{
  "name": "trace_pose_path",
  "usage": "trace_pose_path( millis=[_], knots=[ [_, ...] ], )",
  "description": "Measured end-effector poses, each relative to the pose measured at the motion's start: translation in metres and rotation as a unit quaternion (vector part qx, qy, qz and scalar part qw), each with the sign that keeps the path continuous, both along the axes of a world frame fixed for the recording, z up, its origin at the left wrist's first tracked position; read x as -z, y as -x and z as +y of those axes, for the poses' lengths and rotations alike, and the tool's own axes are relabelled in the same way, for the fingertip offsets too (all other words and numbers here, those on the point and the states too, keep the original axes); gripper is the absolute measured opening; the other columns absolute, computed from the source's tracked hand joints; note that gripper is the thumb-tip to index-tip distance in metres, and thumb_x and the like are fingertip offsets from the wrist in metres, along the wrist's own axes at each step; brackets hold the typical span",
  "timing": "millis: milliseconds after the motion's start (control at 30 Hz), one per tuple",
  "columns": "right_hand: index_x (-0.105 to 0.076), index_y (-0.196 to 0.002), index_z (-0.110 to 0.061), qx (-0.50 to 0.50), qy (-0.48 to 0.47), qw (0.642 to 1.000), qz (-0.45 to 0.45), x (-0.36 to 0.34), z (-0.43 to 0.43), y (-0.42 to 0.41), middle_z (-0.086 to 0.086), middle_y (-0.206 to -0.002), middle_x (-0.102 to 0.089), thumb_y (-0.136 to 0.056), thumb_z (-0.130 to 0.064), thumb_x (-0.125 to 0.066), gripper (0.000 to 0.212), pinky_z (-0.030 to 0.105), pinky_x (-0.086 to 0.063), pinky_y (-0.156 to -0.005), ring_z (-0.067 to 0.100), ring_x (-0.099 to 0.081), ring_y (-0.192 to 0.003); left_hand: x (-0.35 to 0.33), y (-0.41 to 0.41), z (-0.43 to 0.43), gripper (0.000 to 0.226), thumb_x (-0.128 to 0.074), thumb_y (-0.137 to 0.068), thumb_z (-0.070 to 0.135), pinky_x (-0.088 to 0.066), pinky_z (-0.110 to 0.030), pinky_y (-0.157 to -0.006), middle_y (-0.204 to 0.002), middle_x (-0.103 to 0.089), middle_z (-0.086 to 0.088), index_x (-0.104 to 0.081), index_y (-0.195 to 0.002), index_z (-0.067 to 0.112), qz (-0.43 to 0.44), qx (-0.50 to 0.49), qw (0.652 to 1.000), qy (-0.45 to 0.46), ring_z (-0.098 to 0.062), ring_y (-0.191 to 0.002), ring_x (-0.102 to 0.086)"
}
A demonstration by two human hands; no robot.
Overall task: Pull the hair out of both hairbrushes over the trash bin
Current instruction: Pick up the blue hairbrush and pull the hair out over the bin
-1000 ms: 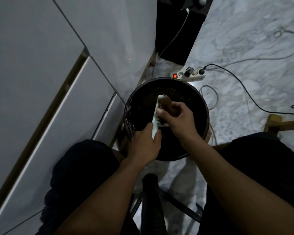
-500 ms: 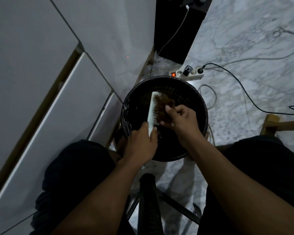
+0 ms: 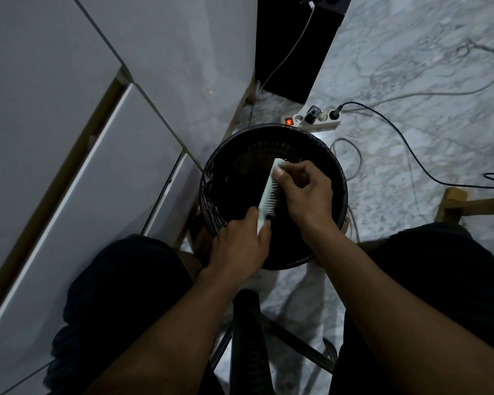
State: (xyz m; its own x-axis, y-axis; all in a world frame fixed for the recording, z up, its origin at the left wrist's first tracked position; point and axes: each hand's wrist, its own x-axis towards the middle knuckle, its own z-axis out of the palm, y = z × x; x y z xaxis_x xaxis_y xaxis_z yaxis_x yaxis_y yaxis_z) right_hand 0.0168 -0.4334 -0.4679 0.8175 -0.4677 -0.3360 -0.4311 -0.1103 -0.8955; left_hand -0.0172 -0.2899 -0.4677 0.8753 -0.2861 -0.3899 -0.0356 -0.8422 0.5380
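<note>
Left hand (image 3: 240, 246) clamped on hairbrush (image 3: 267, 192) handle over trash bin (image 3: 343, 178); right hand (image 3: 305, 192) pinching together at far-end bristles.

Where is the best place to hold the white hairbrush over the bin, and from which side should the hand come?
Probably by the handle end, from the near side, as the left hand does now. The hairbrush is narrow and points away over the trash bin, bristles facing right, so this grip leaves the bristle side free for the right hand.
</note>
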Motion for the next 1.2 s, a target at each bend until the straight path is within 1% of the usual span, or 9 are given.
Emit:
trace_pose_path(
  millis=[167,333,400,500,600,733,833,1067,1200],
  knots=[
    [-0.067,-0.074,-0.026,0.034,0.007,0.999,0.014,0.002,-0.002,-0.002,0.007,-0.079,-0.074,-0.09,-0.037,-0.071,0.019,0.053,-0.06,-0.077,0.027,-0.072,-0.078,0.002,-0.002,0.0,0.025,-0.039,-0.103,0.048,-0.053,-0.044,-0.062,-0.077,-0.062,-0.005,-0.044,-0.095,0.024,0.018,-0.031,0.998,0.042,-0.03,-0.068,-0.063],
    [-0.058,-0.094,-0.02,0.037,-0.084,0.995,0.042,0.002,0.001,-0.004,0.006,-0.095,-0.068,-0.097,-0.018,-0.061,0.005,0.058,-0.056,-0.089,0.022,-0.067,-0.088,0.006,-0.006,0.001,0.032,-0.04,-0.101,0.05,-0.055,-0.046,-0.066,-0.076,-0.063,-0.008,-0.045,-0.086,0.022,0.032,-0.093,0.994,0.057,-0.031,-0.069,-0.064],
    [-0.053,-0.104,-0.027,0.006,-0.133,0.99,0.044,0.0,0.002,-0.004,0.002,-0.107,-0.067,-0.093,-0.014,-0.061,0.019,0.058,-0.058,-0.09,0.021,-0.067,-0.1,0.008,-0.006,0.001,0.034,-0.04,-0.099,0.051,-0.055,-0.045,-0.068,-0.078,-0.064,-0.01,-0.047,-0.087,0.02,0.04,-0.109,0.992,0.057,-0.032,-0.072,-0.065],
    [-0.055,-0.128,-0.031,-0.118,-0.103,0.988,0.016,-0.001,0.003,-0.001,0.001,-0.123,-0.066,-0.085,-0.02,-0.074,0.048,0.041,-0.058,-0.095,0.016,-0.066,-0.113,0.009,-0.008,0.002,0.029,-0.042,-0.102,0.044,-0.054,-0.042,-0.072,-0.091,-0.067,-0.013,-0.054,-0.103,0.018,0.055,-0.113,0.991,0.036,-0.036,-0.083,-0.066],
    [-0.065,-0.13,-0.023,-0.201,0.007,0.98,0.008,0.002,0.003,0.001,0.0,-0.123,-0.07,-0.076,-0.026,-0.085,0.057,0.031,-0.054,-0.101,0.01,-0.067,-0.114,0.008,-0.007,0.002,0.031,-0.038,-0.102,0.044,-0.053,-0.041,-0.072,-0.094,-0.068,-0.01,-0.056,-0.111,0.02,0.063,-0.112,0.991,0.035,-0.033,-0.086,-0.066],
    [-0.078,-0.102,-0.015,-0.139,0.003,0.99,-0.001,0.001,0.001,0.002,-0.006,-0.097,-0.077,-0.076,-0.013,-0.087,0.027,0.028,-0.06,-0.089,0.004,-0.074,-0.094,0.006,-0.006,0.001,0.029,-0.041,-0.102,0.044,-0.05,-0.039,-0.069,-0.088,-0.067,-0.01,-0.055,-0.099,0.018,0.057,-0.119,0.99,0.051,-0.031,-0.081,-0.065],
    [-0.078,-0.087,-0.012,-0.078,-0.033,0.996,0.022,0.003,-0.002,-0.001,0.003,-0.088,-0.079,-0.079,-0.011,-0.085,0.01,0.039,-0.064,-0.08,0.016,-0.078,-0.086,0.007,-0.006,0.0,0.031,-0.043,-0.101,0.048,-0.052,-0.04,-0.068,-0.082,-0.067,-0.008,-0.054,-0.094,0.02,0.038,-0.115,0.991,0.055,-0.031,-0.076,-0.066],
    [-0.061,-0.102,0.0,0.036,-0.2,0.978,0.053,-0.008,0.001,-0.005,0.016,-0.1,-0.07,-0.096,-0.002,-0.064,0.008,0.041,-0.065,-0.071,0.027,-0.073,-0.092,0.007,-0.008,0.0,0.031,-0.043,-0.101,0.05,-0.053,-0.042,-0.064,-0.076,-0.064,-0.006,-0.049,-0.088,0.022,0.019,-0.121,0.991,0.062,-0.03,-0.07,-0.064],
    [-0.055,-0.11,-0.008,0.083,-0.308,0.943,0.089,-0.01,0.001,-0.011,0.016,-0.117,-0.063,-0.099,-0.005,-0.056,0.011,0.048,-0.063,-0.079,0.032,-0.067,-0.108,0.007,-0.009,0.0,0.032,-0.045,-0.101,0.048,-0.048,-0.037,-0.062,-0.078,-0.065,-0.007,-0.051,-0.088,0.019,0.026,-0.135,0.989,0.058,-0.031,-0.072,-0.065]
  ],
)
